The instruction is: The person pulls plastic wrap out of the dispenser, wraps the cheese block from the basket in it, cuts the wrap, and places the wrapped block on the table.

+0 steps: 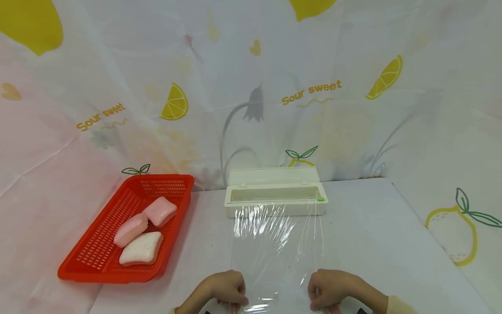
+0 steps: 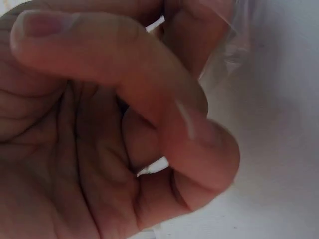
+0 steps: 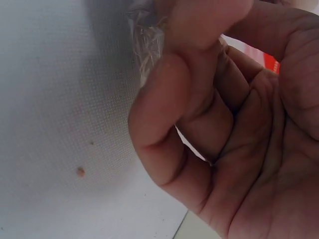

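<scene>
A sheet of clear plastic wrap (image 1: 276, 257) stretches from a white wrap dispenser box (image 1: 274, 210) toward me, shiny and slightly creased. My left hand (image 1: 229, 287) pinches its near left corner, and my right hand (image 1: 328, 288) pinches the near right corner. In the left wrist view the fingers (image 2: 199, 154) are curled, with bunched film at the upper right. The right wrist view shows curled fingers (image 3: 159, 114) beside a crumpled bit of film (image 3: 148, 47). The dispenser's lid (image 1: 273, 175) stands raised at the back, and a small green slider (image 1: 320, 199) sits at its right end.
A red plastic basket (image 1: 176, 244) stands on the left of the white table (image 1: 364, 235). Inside lie two pink soap bars (image 1: 160, 211) and a white one (image 1: 141, 249). A lemon-printed cloth (image 1: 219, 56) hangs behind the table and along its sides.
</scene>
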{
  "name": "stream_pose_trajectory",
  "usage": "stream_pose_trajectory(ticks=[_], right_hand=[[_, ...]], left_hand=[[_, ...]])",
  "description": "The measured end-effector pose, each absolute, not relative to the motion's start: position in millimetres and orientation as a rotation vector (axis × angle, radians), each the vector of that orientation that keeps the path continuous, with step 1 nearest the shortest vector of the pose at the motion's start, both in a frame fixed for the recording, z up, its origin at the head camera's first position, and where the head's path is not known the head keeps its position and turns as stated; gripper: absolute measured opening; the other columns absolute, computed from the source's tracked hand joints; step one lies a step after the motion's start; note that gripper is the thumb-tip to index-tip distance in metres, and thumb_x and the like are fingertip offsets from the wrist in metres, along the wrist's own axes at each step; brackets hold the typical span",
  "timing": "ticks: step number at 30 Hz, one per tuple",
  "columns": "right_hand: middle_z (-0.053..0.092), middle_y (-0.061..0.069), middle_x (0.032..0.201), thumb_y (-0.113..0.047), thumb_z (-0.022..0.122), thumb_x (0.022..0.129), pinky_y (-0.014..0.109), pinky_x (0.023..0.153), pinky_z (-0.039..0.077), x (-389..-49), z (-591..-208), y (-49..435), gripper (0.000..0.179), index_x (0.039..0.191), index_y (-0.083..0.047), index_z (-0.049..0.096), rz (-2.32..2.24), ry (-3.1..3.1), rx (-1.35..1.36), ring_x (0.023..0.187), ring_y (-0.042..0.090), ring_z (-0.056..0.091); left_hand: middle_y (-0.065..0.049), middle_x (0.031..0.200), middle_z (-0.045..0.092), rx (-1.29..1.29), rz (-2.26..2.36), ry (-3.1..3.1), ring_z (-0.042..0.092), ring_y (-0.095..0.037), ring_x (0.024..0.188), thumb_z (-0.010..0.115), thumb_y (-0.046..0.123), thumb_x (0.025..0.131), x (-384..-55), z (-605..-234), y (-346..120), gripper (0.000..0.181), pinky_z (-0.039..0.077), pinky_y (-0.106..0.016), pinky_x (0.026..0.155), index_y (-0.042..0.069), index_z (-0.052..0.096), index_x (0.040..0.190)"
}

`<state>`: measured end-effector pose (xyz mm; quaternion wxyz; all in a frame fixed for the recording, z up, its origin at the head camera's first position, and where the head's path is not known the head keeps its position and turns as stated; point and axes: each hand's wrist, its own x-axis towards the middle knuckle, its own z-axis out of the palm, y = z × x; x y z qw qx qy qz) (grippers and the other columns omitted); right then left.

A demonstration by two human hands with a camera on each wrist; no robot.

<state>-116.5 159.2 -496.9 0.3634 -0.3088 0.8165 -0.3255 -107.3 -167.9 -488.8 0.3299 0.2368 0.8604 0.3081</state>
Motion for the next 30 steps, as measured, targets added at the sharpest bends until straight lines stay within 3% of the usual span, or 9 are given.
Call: stream_pose_trajectory(ticks=[6, 12, 20, 24, 30], right_hand=[[0.055, -0.012, 0.047, -0.009, 0.075, 0.081, 0.014, 0.038, 0.041, -114, -496, 157, 0.021, 0.064, -0.016, 0.065, -0.874, 2.135, -0.813, 0.036, -0.005, 0.046], [0.052, -0.016, 0.046, -0.010, 0.075, 0.079, 0.015, 0.039, 0.040, -108, -496, 155, 0.021, 0.063, -0.018, 0.064, -0.839, 2.242, -0.863, 0.036, -0.006, 0.044], [0.051, -0.017, 0.046, -0.011, 0.077, 0.078, 0.014, 0.040, 0.039, -103, -495, 152, 0.020, 0.064, -0.018, 0.065, -0.787, 2.329, -0.903, 0.036, -0.007, 0.043], [0.050, -0.018, 0.047, -0.012, 0.077, 0.077, 0.016, 0.040, 0.040, -101, -495, 152, 0.019, 0.064, -0.019, 0.065, -0.768, 2.331, -0.867, 0.037, -0.006, 0.044], [0.050, -0.018, 0.047, -0.014, 0.077, 0.079, 0.014, 0.039, 0.038, -101, -496, 152, 0.020, 0.064, -0.020, 0.064, -0.771, 2.322, -0.838, 0.037, -0.005, 0.046]], left_hand=[[0.008, 0.041, 0.050, 0.560, 0.685, 2.409, 0.034, -0.001, 0.033, 0.077, 0.012, 0.079, -103, -492, -163, 0.030, 0.030, -0.017, 0.033, 0.012, 0.061, 0.054], [0.011, 0.042, 0.052, 0.551, 0.634, 2.550, 0.043, 0.001, 0.033, 0.083, 0.019, 0.073, -95, -485, -161, 0.028, 0.040, -0.020, 0.041, 0.015, 0.063, 0.054], [0.012, 0.039, 0.042, 0.575, 0.510, 2.709, 0.040, -0.003, 0.036, 0.084, 0.031, 0.071, -89, -470, -179, 0.040, 0.032, -0.024, 0.041, 0.017, 0.054, 0.049], [0.011, 0.050, 0.044, 0.565, 0.525, 2.720, 0.042, -0.007, 0.046, 0.079, 0.037, 0.077, -90, -456, -195, 0.038, 0.033, -0.028, 0.045, 0.017, 0.053, 0.058], [0.005, 0.064, 0.051, 0.392, 0.568, 2.787, 0.046, -0.014, 0.058, 0.077, 0.032, 0.083, -102, -421, -212, 0.024, 0.041, -0.032, 0.053, 0.014, 0.062, 0.078]])
